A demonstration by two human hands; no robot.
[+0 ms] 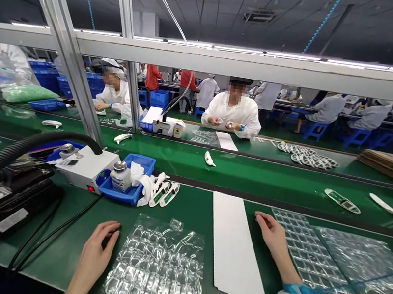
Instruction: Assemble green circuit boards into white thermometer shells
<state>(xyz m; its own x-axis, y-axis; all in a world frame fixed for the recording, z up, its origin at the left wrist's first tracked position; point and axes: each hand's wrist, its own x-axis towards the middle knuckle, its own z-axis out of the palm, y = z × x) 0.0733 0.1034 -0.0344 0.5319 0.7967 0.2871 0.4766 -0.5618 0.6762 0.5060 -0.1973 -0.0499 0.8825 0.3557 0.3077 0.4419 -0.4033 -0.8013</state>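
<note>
My left hand [96, 250] is just left of a clear plastic blister sheet [162, 271] with rows of square pockets. Its fingers are loosely bent, with a gap between thumb and fingers and nothing in them. My right hand [274, 236] is over the bench between a stack of long white paper [236, 247] and another clear pocketed sheet [309, 254]. Its fingertips are drawn together near the paper's right edge; whatever they may pinch is too small to make out. A blue wrist strap [298, 290] circles the right wrist above a white sleeve.
A blue tray [120, 194] holds a metal-capped bottle. Beside it lie white casings with green circuit boards [170, 194]. A white box [87, 167] and black hose [33, 141] occupy the left. Casings [342, 201] lie on the green conveyor [269, 178]; a co-worker [234, 110] sits opposite.
</note>
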